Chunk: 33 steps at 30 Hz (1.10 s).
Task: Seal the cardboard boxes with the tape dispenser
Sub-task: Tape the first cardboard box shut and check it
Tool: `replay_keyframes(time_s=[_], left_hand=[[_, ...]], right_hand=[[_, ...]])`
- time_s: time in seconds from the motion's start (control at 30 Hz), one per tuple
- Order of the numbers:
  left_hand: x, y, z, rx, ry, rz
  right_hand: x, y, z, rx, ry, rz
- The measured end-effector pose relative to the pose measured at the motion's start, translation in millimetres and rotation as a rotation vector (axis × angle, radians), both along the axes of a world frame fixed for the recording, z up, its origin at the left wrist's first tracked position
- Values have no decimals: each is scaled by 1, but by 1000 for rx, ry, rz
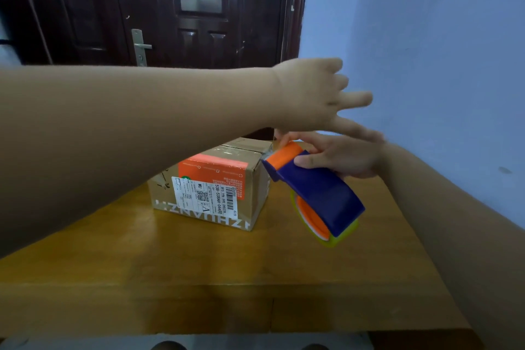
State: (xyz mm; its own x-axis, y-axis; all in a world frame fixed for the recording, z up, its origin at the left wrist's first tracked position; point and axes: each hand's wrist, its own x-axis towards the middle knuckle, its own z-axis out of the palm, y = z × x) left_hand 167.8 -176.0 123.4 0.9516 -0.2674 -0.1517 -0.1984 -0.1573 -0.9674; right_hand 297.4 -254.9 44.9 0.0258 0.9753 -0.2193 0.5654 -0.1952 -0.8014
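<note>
Cardboard box (210,187): sitting on the wooden table (199,264), its rear-left part hiding behind a forearm.
Left hand (318,94): hovering above-right of the box, fingers spreading wide, blurred.
Tape dispenser (318,190): meeting the box's top right edge.
Right hand (343,156): gripping the dispenser.
Room: dark door (181,8) behind the box, blue wall (426,65) to its right.

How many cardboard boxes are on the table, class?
1. The cardboard box sits on the far part of the wooden table, just left of the tape dispenser gripped by the right hand. The left arm crossing the view could hide others.
</note>
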Motion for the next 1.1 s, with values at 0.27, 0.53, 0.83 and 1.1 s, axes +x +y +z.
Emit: replay_keyframes(time_s=[0.27,0.53,0.83,1.1], left_hand=[[-48,17,7,-571,-752,-48],[-13,27,-110,-1622,-532,169],[18,11,-177,-1716,-697,48],[43,-9,-198,-1843,-736,47]], right_hand=[[18,7,-22,45,-181,-181],[19,21,-44,199,-43,-285],[36,9,-53,157,176,-364],[49,-7,-62,198,101,-443]])
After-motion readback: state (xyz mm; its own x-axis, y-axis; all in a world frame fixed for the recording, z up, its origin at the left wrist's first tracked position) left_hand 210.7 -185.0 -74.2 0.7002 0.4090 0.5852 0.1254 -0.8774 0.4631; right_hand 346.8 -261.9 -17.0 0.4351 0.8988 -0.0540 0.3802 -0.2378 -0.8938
